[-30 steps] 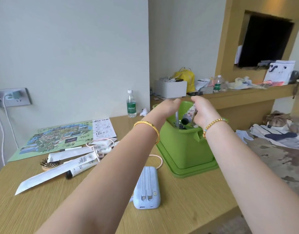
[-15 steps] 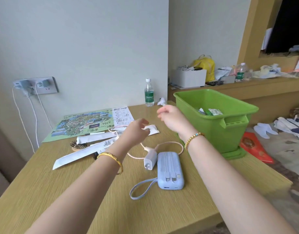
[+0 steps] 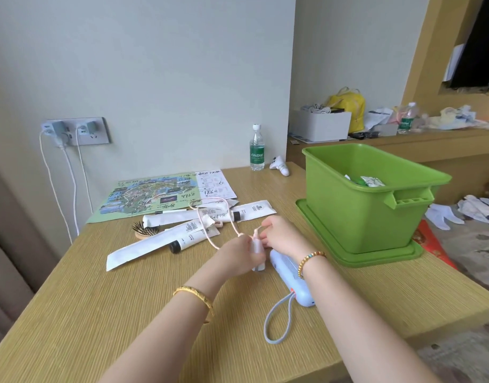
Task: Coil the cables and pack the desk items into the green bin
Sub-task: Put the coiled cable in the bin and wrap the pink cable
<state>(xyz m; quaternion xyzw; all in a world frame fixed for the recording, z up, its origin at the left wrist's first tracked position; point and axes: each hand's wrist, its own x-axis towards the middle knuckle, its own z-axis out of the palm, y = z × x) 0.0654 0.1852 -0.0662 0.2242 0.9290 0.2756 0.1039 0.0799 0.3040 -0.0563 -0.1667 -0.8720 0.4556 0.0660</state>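
Observation:
The green bin (image 3: 356, 214) stands on its lid at the desk's right side, with small packets inside. My left hand (image 3: 239, 257) grips a white charger plug (image 3: 257, 251) at the desk's middle. My right hand (image 3: 280, 236) pinches the pink cable (image 3: 210, 233) where it meets the plug. The cable loops back over white tubes (image 3: 188, 239). A light blue power bank (image 3: 294, 280) with a strap lies under my right wrist.
A park map (image 3: 157, 196), a hairbrush (image 3: 142, 230) and a long white packet (image 3: 138, 251) lie left of my hands. A water bottle (image 3: 257, 147) stands by the wall. Chargers with white cords hang from the wall socket (image 3: 76, 131).
Both hands left the bin, came back to the desk's middle and took hold of the charger plug and its cable. The view swung left and down.

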